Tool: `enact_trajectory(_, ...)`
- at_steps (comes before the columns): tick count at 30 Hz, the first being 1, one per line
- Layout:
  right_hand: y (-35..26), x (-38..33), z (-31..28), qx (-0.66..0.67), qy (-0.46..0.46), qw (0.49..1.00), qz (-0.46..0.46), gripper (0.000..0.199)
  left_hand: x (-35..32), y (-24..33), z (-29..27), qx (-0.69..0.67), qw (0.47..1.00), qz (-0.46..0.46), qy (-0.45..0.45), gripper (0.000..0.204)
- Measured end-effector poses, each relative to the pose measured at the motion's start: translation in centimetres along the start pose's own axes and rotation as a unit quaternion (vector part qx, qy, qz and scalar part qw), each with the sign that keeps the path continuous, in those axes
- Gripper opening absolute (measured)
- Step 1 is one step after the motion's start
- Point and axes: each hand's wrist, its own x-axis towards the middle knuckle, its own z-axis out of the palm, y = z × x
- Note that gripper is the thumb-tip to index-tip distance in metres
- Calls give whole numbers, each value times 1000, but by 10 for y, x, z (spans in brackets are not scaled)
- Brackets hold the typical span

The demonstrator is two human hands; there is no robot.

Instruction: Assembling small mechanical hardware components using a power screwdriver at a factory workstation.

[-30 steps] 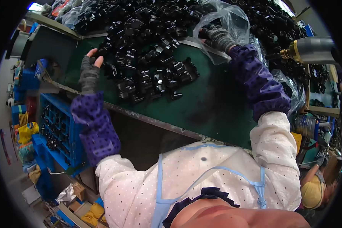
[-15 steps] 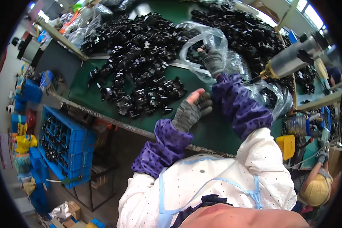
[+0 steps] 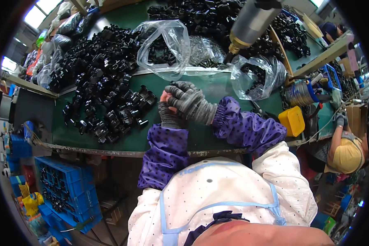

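Observation:
My two hands meet above the green tabletop (image 3: 209, 88), both in grey fingerless gloves. The curled fingers of my right hand (image 3: 194, 104) lie over my left hand (image 3: 168, 117), whose fingers are bent and partly covered. Anything pinched between them is hidden. Just left of the hands spreads a large heap of glossy black clip-like parts (image 3: 98, 86). Beyond them lies a clear plastic bag (image 3: 180, 51) with its mouth open and black parts inside. A second clear bag (image 3: 270, 76) holding black parts sits to the right.
A metal cylindrical tool with a brass tip (image 3: 246, 30) hangs over the table's far side. At right stand a yellow container (image 3: 292, 121) and a wire spool (image 3: 301, 93). A blue crate (image 3: 71, 188) of black parts is at lower left. Another person (image 3: 346, 149) works at far right.
My right hand has left the open plastic bag and come back to my left hand; the two now touch. The whole view has shifted, so the table's contents appear farther left.

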Motion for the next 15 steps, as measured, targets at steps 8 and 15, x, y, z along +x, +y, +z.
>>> enact_trajectory(8,-4,0,4,20,-21,999,-12,31,-9,-1,2,-28,998,53,-33,27)
enact_trajectory(15,73,81,17,240,-104,925,276,22,-7,16,-7,-7,997,21,70,19)
